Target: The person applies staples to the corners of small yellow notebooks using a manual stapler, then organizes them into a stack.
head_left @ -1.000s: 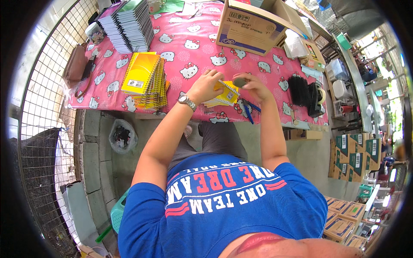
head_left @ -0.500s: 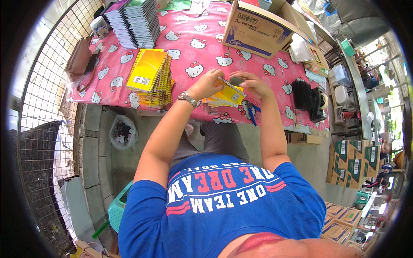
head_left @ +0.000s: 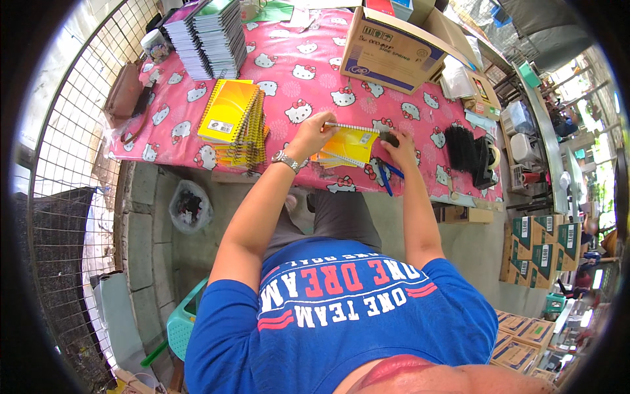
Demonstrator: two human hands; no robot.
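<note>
A yellow spiral notebook [head_left: 357,139] lies in front of me over other yellow notebooks, its coil edge facing away from me. My left hand [head_left: 317,136] pinches the left end of that coil. My right hand [head_left: 401,150] is closed around a small dark object [head_left: 390,138], held at the coil's right end; I cannot make out its kind. Just below the right hand, a blue-handled hand tool [head_left: 388,176] rests near the table's front edge. To the left stands a stack of yellow spiral notebooks [head_left: 226,118].
Tall stacks of notebooks [head_left: 220,43] stand at the back left, beside a brown bag [head_left: 123,92]. An open cardboard box [head_left: 387,56] occupies the back right. A black brush-like bundle [head_left: 461,150] and a tape dispenser [head_left: 485,161] sit on the pink tablecloth [head_left: 282,92].
The coil has turned from slanting to nearly level. My right hand has moved slightly right and down, bringing the dark object to the coil's right end. My left hand stays at the left end.
</note>
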